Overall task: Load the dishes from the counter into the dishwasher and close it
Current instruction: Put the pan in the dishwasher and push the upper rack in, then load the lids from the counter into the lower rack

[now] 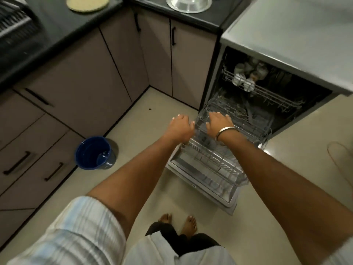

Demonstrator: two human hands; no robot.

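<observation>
Here both arms are stretched out over the open dishwasher (pixel 248 104). The right hand (pixel 219 123) lies palm down on the front edge of the middle rack (pixel 238 119), fingers spread and fairly straight, a single metal bangle (pixel 225 132) on its wrist; it touches the wire but does not clasp it. The left hand (pixel 181 127) hangs just beside that rack's left corner, fingers loosely bent, holding nothing that I can see. I count three racks: the upper rack (pixel 267 92) well inside, carrying a few pale cups (pixel 242 81), too blurred to number; the middle one half drawn out; the lower rack (pixel 215 165) pulled fully onto the lowered door (pixel 200 180). On the dark counter (pixel 57 25) behind sit one steel lid (pixel 189 3) and one round woven mat (pixel 87 2), both well apart from the hands. One blue bucket (pixel 93 152) stands on the floor by the drawers. Two bare feet (pixel 179 222) show below.
</observation>
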